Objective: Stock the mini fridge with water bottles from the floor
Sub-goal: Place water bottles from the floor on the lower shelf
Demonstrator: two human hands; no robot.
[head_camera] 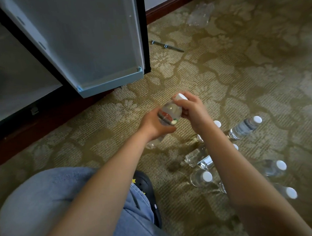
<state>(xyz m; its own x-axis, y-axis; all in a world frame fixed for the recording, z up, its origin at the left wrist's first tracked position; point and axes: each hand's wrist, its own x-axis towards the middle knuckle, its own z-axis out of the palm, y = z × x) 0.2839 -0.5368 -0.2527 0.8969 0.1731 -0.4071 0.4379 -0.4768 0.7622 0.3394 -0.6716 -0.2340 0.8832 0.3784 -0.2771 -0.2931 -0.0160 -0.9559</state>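
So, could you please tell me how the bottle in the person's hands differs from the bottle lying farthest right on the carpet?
The held bottle is off the floor, gripped by the left hand at its body and the right hand at its cap; the lying bottle rests untouched on the carpet. The held bottle's label shows red and green; the lying bottle's looks dark. Both are clear plastic with white caps.

- My hands hold a bottle between them.
- Fridge door stands ahead, to their left.
- More bottles sit on the carpet to their right, nearer me.
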